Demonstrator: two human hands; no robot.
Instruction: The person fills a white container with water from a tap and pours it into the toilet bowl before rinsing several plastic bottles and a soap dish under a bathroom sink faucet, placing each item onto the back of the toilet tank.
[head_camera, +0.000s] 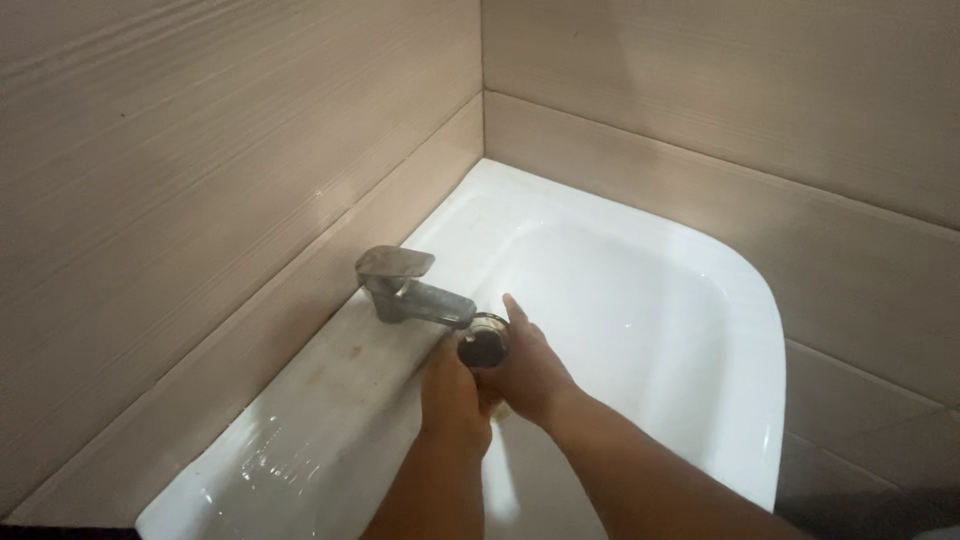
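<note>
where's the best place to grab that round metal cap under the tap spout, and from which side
Probably by the cap's round rim, coming from the basin side below the spout. The tap body and ledge block the wall side. Both hands already meet it from the open basin side, though the exact grip is hidden.

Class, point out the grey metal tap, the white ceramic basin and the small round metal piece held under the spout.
Grey metal tap (398, 285), head view, body.
White ceramic basin (745, 290), head view, rim.
Round metal piece (484, 345), head view, face.

Round metal piece (484, 341) half hidden by hands, sink (700, 270) cropped at bottom
</note>
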